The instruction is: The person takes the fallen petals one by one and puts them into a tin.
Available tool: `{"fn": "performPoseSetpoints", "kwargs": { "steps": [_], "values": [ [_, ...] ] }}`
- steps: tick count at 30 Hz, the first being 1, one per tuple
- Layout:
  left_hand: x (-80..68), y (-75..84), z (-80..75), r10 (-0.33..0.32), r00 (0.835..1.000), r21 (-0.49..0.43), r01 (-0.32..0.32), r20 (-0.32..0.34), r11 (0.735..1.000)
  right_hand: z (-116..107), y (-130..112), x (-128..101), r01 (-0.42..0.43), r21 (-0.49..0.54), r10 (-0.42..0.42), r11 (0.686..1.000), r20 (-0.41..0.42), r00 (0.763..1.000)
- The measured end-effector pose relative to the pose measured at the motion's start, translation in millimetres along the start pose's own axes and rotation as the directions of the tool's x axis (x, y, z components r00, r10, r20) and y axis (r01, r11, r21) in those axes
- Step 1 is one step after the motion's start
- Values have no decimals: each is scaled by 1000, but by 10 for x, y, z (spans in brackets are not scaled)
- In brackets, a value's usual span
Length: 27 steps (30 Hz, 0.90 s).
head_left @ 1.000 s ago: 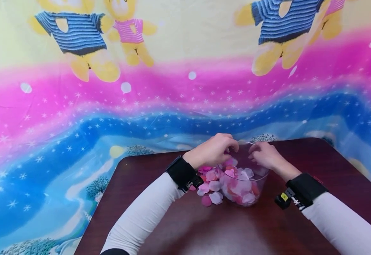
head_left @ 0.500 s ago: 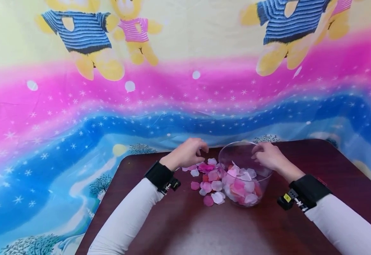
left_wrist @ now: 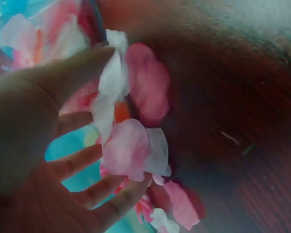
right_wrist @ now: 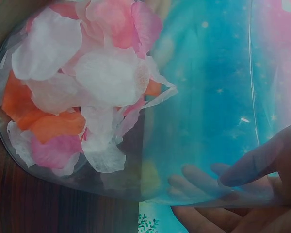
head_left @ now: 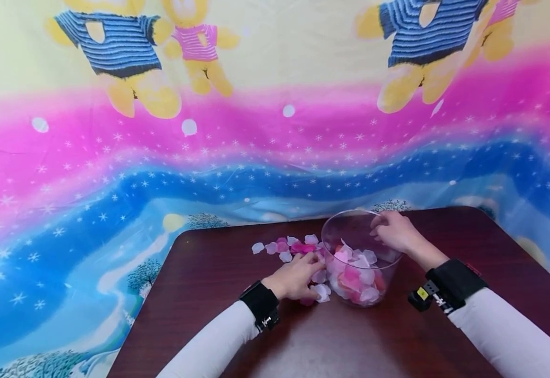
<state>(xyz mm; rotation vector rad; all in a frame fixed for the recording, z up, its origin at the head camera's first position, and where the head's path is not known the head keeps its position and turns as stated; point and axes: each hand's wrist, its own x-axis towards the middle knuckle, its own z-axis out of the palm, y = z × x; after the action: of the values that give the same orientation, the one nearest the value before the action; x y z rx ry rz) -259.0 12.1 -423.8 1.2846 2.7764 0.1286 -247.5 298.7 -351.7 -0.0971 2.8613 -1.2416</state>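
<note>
A clear plastic bucket point(head_left: 346, 231) stands upright on the table, its lower part filled with pink, white and orange artificial petals point(right_wrist: 106, 77). My right hand point(head_left: 395, 233) pinches the bucket's wall near the rim on its right side, thumb and fingers on either side of the plastic. Left of the bucket, loose petals point(head_left: 298, 245) lie spread on the tabletop. Over the nearer ones my left hand point(head_left: 295, 278) reaches with spread, slightly bent fingers. In the left wrist view its fingertips touch petals point(left_wrist: 126, 150), and the thumb is by a white petal point(left_wrist: 111, 77).
The dark wooden table point(head_left: 350, 341) has rounded far corners. Behind it hangs a colourful cloth point(head_left: 265, 142) printed with bears and snowflakes, close to the far edge. Each wrist wears a black strap point(head_left: 456, 286) with a small camera.
My left hand has left the bucket's opening, swung left past the far petals, then come down nearer onto the loose petals. My right hand stays at the rim.
</note>
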Motion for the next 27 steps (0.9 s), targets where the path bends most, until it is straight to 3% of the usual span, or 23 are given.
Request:
{"fn": "performPoseSetpoints", "kwargs": {
  "steps": [4,9,13,20,24,27],
  "values": [
    [-32,-51,22,19,1000,-1,-19,8,1000,20,-19,3,2,-4,-2,1000,5,1000],
    [-125,-180,-74,24,999,-109,-21,29,994,8,-32,-1,5,-16,-5,1000,1,1000],
    [-221,-323,-177,28,1000,-145,-28,1,989,1,-27,-1,9,-11,-9,1000,3,1000],
    [-372,-453,-567,22,997,-163,-34,-76,986,1,-5,-8,4,-14,-4,1000,9,1000],
    [-396,-447,-872,7,995,-149,-22,-104,989,2,4,-6,9,-15,-9,1000,8,1000],
    [-375,-397,-1123,29,991,-139,-48,-134,989,3,-4,-7,11,-15,-11,1000,9,1000]
  ]
}}
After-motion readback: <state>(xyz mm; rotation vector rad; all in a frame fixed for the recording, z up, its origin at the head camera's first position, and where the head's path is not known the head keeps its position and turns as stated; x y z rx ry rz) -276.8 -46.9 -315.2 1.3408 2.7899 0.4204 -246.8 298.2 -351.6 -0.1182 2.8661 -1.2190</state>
